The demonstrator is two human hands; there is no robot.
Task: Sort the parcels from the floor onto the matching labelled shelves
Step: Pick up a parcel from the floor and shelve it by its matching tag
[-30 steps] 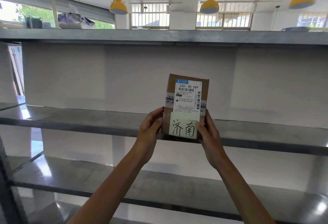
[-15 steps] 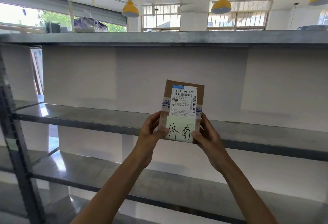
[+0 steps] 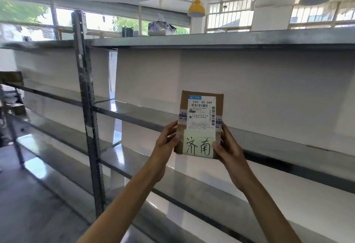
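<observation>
Grip: your left hand (image 3: 166,142) and right hand (image 3: 227,146) pinch the lower side edges of the parcel (image 3: 199,125) | Parcel: brown carton, upright, held in the air before the middle shelf (image 3: 134,114) | Labels: white shipping label (image 3: 201,113) above, pale handwritten note (image 3: 198,144) below | Left: grey upright post (image 3: 87,108)

left hand (image 3: 166,141): raised, fingers clasped | right hand (image 3: 228,147): raised, fingers clasped | forearms extended

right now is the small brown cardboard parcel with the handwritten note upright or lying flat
Upright. The small brown cardboard parcel stands on end in the air, label facing the camera, gripped low by the left hand and right hand, not resting on a shelf.
</observation>
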